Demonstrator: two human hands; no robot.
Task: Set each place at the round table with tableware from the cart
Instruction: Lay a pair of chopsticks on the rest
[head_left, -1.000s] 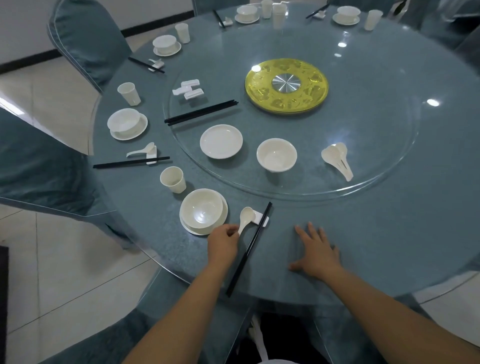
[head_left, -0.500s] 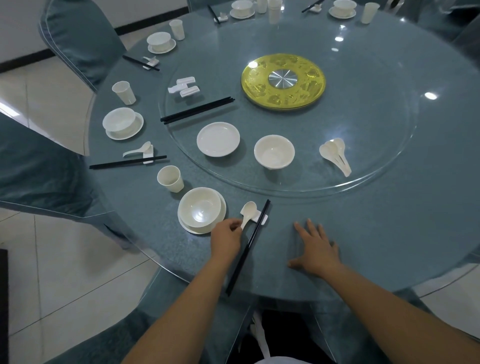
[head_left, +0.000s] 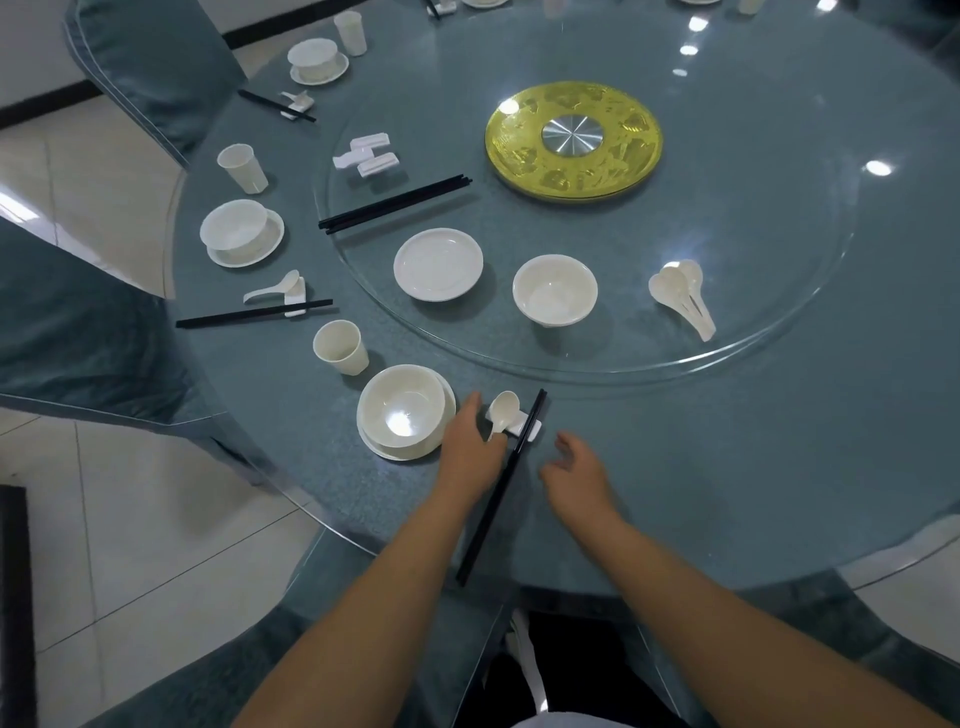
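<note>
Lower centre of the frame: the left hand (head_left: 470, 451) pinches a white spoon (head_left: 503, 410) by its handle, on a rest (head_left: 522, 423) beside black chopsticks (head_left: 501, 486) and a bowl (head_left: 402, 408). The right hand (head_left: 579, 475), flat on the teal table (head_left: 727, 467) a second ago, now hovers, fingers loosely curled. Spare plate (head_left: 438, 263) and spoons (head_left: 680, 296) sit on the glass turntable (head_left: 779, 322).

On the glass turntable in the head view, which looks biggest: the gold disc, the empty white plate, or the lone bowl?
1. gold disc
2. white plate and bowl look alike; not ranked.
</note>
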